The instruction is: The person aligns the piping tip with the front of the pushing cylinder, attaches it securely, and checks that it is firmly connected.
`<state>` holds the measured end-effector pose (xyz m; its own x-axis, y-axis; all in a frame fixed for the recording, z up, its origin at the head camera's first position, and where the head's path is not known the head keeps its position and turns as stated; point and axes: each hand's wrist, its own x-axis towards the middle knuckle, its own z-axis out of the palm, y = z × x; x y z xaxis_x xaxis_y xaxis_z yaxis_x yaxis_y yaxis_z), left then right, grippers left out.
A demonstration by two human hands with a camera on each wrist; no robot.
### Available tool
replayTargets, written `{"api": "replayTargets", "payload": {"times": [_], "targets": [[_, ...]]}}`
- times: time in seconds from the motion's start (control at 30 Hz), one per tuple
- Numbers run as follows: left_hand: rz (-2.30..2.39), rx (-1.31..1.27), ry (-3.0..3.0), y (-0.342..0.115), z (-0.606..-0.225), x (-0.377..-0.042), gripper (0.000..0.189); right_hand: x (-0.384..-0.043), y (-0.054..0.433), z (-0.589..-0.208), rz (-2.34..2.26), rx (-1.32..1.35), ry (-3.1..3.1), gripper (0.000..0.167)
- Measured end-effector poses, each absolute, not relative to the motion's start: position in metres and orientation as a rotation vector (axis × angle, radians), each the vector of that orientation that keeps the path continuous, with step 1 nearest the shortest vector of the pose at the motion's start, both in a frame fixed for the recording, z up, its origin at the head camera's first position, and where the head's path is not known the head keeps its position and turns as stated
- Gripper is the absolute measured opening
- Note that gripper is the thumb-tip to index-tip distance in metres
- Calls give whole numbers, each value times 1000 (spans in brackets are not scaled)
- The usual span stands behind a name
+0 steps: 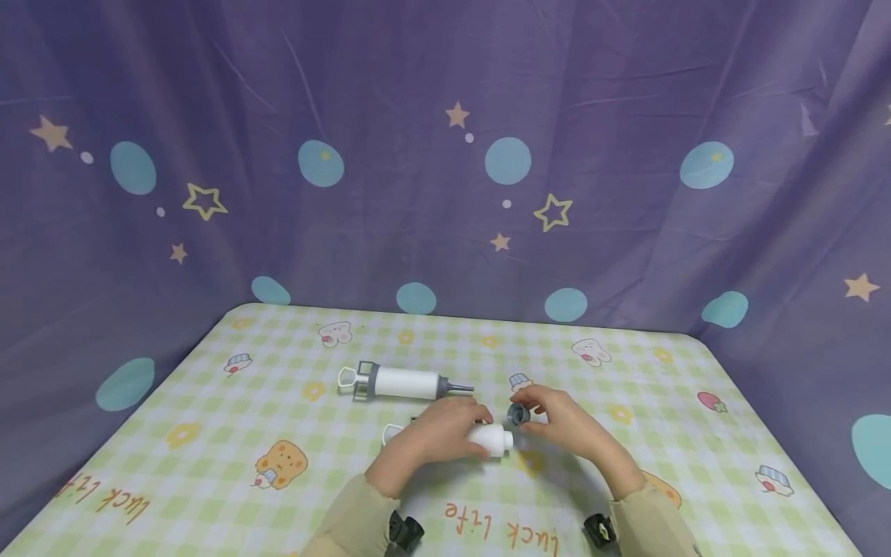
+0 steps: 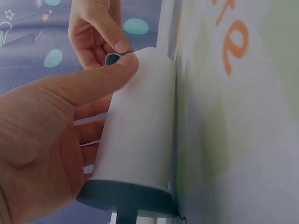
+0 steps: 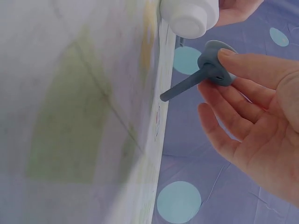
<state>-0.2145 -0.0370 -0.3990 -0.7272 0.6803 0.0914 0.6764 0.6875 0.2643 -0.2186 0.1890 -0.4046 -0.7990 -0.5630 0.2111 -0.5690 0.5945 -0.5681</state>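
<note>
My left hand (image 1: 448,429) grips a white syringe barrel (image 1: 496,440) that lies low over the tablecloth. In the left wrist view the thumb lies along the barrel (image 2: 140,116), whose back end has a dark grey collar (image 2: 126,196). The barrel's front end shows a bare white neck (image 3: 189,25) in the right wrist view. A grey nozzle cap (image 3: 217,63) with a long thin spout is pinched by my right hand (image 1: 560,422), apart from the neck. Farther back lies a second white syringe (image 1: 407,383), its grey nozzle fitted and pointing right.
The table wears a green checked cloth (image 1: 209,464) printed with cartoon figures and lettering. Behind it hangs a purple curtain (image 1: 390,232) with stars and blue ovals. The second syringe lies just beyond my left hand.
</note>
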Motion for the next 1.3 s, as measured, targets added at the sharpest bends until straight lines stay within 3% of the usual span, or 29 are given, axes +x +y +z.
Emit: {"api": "replayTargets", "payload": {"times": [1.3], "targets": [[458, 1144, 3076, -36, -377, -225, 43, -220, 176, -388, 1093, 800, -2787, 39]]}}
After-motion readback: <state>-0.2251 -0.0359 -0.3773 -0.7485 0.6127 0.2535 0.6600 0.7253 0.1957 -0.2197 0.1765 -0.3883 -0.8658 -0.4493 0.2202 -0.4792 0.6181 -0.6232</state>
